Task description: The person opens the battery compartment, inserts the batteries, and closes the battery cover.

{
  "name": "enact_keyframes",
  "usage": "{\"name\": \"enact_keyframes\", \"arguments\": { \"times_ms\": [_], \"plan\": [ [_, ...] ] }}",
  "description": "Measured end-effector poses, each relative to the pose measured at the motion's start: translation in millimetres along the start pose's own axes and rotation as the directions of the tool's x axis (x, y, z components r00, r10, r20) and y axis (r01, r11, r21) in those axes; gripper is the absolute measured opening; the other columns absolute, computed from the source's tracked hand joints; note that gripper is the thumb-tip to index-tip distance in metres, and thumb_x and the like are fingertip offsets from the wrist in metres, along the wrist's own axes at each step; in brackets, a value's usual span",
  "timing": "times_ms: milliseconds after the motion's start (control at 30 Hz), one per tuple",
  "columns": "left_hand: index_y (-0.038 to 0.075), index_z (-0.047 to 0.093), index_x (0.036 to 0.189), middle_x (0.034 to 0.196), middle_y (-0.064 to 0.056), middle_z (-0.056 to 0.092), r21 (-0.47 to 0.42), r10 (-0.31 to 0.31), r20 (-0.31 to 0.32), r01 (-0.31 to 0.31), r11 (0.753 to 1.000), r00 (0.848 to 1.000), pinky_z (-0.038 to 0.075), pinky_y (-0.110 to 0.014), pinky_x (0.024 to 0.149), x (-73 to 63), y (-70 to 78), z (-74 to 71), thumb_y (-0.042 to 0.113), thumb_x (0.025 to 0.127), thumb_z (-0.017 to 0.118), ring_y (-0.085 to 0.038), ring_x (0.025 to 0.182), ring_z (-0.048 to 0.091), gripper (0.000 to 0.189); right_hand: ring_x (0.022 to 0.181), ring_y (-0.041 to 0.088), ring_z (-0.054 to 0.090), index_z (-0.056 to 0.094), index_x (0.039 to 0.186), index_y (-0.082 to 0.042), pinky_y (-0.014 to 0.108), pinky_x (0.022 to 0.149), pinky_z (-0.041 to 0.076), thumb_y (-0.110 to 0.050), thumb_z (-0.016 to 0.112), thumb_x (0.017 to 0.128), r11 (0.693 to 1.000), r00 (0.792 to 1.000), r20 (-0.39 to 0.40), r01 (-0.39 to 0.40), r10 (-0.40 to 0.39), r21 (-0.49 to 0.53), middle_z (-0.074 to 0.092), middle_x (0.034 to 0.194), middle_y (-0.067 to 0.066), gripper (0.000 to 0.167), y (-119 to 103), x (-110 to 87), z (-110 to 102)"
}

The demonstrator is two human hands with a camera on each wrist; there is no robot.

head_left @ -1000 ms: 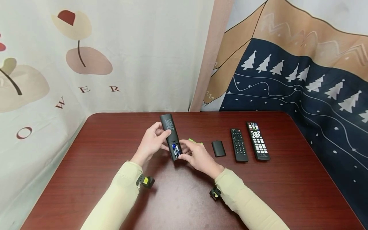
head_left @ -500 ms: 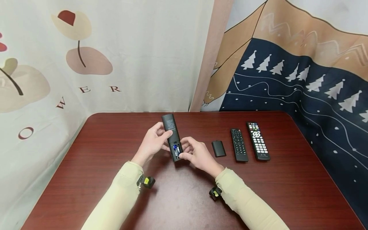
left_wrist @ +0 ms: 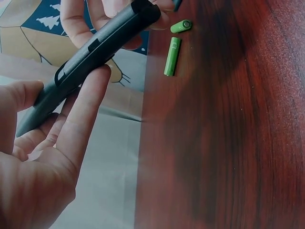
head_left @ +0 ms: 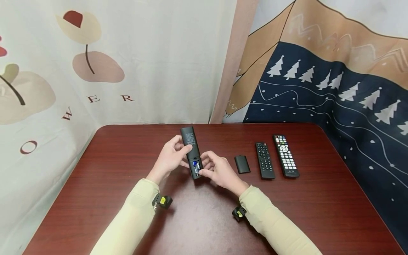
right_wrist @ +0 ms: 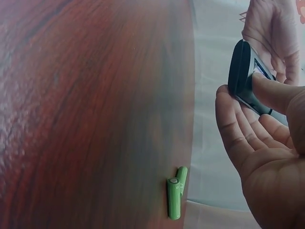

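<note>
My left hand (head_left: 172,156) grips a black remote control (head_left: 189,141), back side up and tilted, with the thumb on its back and fingers underneath. Blue-and-silver batteries (head_left: 196,165) show in its uncovered compartment near the lower end. Around that end my right hand (head_left: 220,171) pinches the remote, its thumb at the compartment's edge and fingers below, as the right wrist view shows. A loose battery cover (head_left: 242,164) lies on the table, right of my right hand. Two green batteries (left_wrist: 172,56) rest on the tabletop in both wrist views; the right hand hides them in the head view.
On the dark red wooden table (head_left: 318,212), a small black remote (head_left: 265,161) and a longer remote with white buttons (head_left: 286,156) lie side by side, right of the cover. Printed curtains (head_left: 159,63) hang behind the table's back edge.
Both hands have shifted slightly right with the remote. The right fingers have curled in closer under it, and a bit of green beside that hand has gone out of sight.
</note>
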State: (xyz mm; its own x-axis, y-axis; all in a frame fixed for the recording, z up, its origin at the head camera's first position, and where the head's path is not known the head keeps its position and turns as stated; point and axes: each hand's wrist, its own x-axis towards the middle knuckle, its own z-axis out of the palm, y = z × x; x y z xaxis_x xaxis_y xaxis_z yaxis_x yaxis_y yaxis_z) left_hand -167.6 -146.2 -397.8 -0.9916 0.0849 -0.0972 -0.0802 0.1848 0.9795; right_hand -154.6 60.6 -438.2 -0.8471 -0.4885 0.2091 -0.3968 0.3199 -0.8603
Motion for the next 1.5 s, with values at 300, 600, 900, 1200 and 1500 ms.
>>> {"name": "enact_keyframes", "arguments": {
  "times_ms": [300, 600, 900, 1200, 1500],
  "plan": [
    [0.003, 0.056, 0.126, 0.101, -0.023, 0.070, -0.002, -0.003, 0.012, 0.003, 1.000, 1.000, 0.063, -0.056, 0.066, 0.4, -1.3, -0.1, 0.013, 0.102, 0.064, -0.026, 0.069, 0.073, 0.027, 0.083, 0.013, 0.069, 0.058, 0.122, -0.004, 0.021, 0.072, 0.059, -0.001, 0.078, 0.089, 0.998, 1.000, 0.026, 0.005, -0.003, -0.061, 0.071, 0.100, 0.009, 0.039, 0.2, -0.6, -3.0],
    [0.001, 0.055, 0.127, 0.103, -0.024, 0.069, -0.010, -0.003, 0.013, 0.004, 1.000, 1.000, 0.062, -0.057, 0.067, 1.3, -4.2, 0.7, 0.014, 0.102, 0.064, -0.025, 0.070, 0.073, 0.030, 0.085, 0.014, 0.069, 0.060, 0.124, -0.004, 0.022, 0.074, 0.059, 0.001, 0.077, 0.090, 0.997, 1.000, 0.026, 0.012, -0.010, -0.081, 0.071, 0.100, 0.009, 0.038, 2.9, -1.5, -4.9],
    [0.001, 0.054, 0.128, 0.104, -0.024, 0.070, -0.009, -0.008, 0.012, 0.008, 1.000, 1.000, 0.064, -0.052, 0.064, 0.9, -4.2, 0.6, 0.014, 0.102, 0.063, -0.024, 0.071, 0.073, 0.030, 0.088, 0.018, 0.071, 0.062, 0.125, -0.001, 0.024, 0.075, 0.059, -0.001, 0.076, 0.091, 0.993, 1.000, 0.017, 0.023, -0.021, -0.117, 0.071, 0.104, 0.010, 0.036, 6.5, -3.4, -8.8],
    [0.000, 0.053, 0.129, 0.104, -0.024, 0.070, -0.010, -0.008, 0.020, 0.008, 1.000, 1.000, 0.064, -0.052, 0.065, -0.1, -2.0, -0.1, 0.014, 0.103, 0.063, -0.025, 0.073, 0.072, 0.032, 0.090, 0.022, 0.071, 0.064, 0.124, 0.004, 0.033, 0.078, 0.061, -0.001, 0.075, 0.092, 0.984, 0.999, -0.013, 0.033, -0.035, -0.178, 0.071, 0.107, 0.017, 0.034, 7.2, -5.4, -16.1],
    [0.001, 0.054, 0.128, 0.106, -0.026, 0.069, 0.003, -0.017, 0.020, 0.017, 1.000, 1.000, 0.064, -0.052, 0.065, -1.2, -2.5, -1.2, 0.013, 0.103, 0.063, -0.026, 0.074, 0.073, 0.030, 0.087, 0.020, 0.069, 0.066, 0.124, 0.003, 0.032, 0.076, 0.061, -0.002, 0.076, 0.092, 0.976, 0.998, -0.049, 0.016, -0.028, -0.216, 0.069, 0.105, 0.016, 0.034, 9.1, -8.5, -23.4]
  ]
}}
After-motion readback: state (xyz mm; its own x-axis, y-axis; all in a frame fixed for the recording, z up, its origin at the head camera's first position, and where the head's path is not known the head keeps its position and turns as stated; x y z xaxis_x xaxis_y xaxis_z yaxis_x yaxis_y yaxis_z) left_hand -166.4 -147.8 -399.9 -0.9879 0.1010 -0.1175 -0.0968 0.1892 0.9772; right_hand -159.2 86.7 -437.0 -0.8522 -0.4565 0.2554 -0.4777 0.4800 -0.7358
